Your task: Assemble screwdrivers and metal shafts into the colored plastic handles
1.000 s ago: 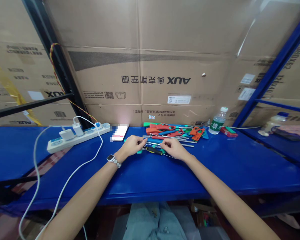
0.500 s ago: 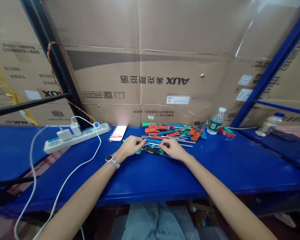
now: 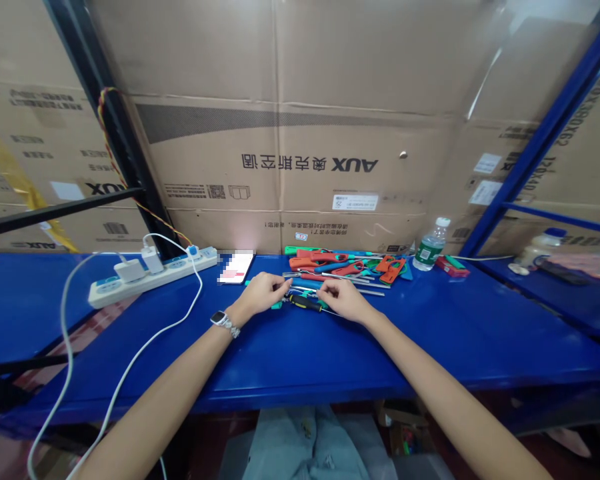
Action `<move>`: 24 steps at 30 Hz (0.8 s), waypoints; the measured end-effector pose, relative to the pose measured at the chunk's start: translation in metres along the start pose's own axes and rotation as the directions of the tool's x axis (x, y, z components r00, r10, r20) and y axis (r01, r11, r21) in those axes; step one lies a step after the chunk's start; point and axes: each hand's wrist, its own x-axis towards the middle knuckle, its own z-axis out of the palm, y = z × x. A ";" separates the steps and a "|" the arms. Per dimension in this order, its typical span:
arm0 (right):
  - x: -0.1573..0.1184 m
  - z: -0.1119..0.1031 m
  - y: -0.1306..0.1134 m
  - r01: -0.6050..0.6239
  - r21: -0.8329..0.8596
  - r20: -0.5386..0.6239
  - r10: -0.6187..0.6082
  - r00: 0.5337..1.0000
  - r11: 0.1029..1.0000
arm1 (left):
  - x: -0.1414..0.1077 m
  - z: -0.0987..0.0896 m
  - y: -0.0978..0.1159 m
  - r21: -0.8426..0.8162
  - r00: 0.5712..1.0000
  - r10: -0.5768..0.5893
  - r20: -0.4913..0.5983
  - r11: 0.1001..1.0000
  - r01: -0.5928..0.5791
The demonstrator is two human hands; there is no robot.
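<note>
Left hand (image 3: pixel 265 291) and right hand (image 3: pixel 349 299) face each other low over the worktop (image 3: pixel 300 363), fingertips pinched, probably for fine work; cannot tell whether either grips anything. Black-and-yellow screwdriver (image 3: pixel 305 303) lies between them, on their near side, perhaps for easy reach. Orange-handled tools (image 3: pixel 307 259) sit behind, seemingly leaving elbow room.

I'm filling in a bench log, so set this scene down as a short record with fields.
Left hand: fingertips drawn together, anything held too small to tell
Right hand: fingertips drawn together, anything held too small to tell
Screwdriver: black and yellow handle, near side, between the hands
Beyond the hands: orange, blue and green pieces, heaped
Left side: phone, then power strip
Right side: upright green-labelled bottle, beside red box
Surface: blue bench
</note>
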 end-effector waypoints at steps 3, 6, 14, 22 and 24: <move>0.000 0.002 0.001 -0.003 0.003 0.007 0.003 1.000 1.000 | 0.000 0.001 0.000 0.001 1.000 -0.003 -0.002 1.000 0.003; 0.000 0.005 0.002 -0.005 -0.018 0.018 0.005 1.000 1.000 | 0.000 0.001 0.000 0.003 1.000 -0.006 0.000 1.000 0.006; -0.002 0.010 0.002 -0.010 -0.125 0.025 0.013 1.000 0.992 | -0.001 -0.001 0.002 0.029 0.999 -0.049 0.012 0.998 0.049; -0.002 0.011 0.001 -0.020 -0.121 0.032 0.024 0.999 0.992 | -0.001 -0.001 0.003 0.028 0.999 -0.050 0.008 0.998 0.049; -0.001 0.011 0.002 -0.023 -0.110 0.030 0.026 0.999 0.994 | -0.001 -0.001 0.003 0.026 0.999 -0.046 0.008 0.999 0.046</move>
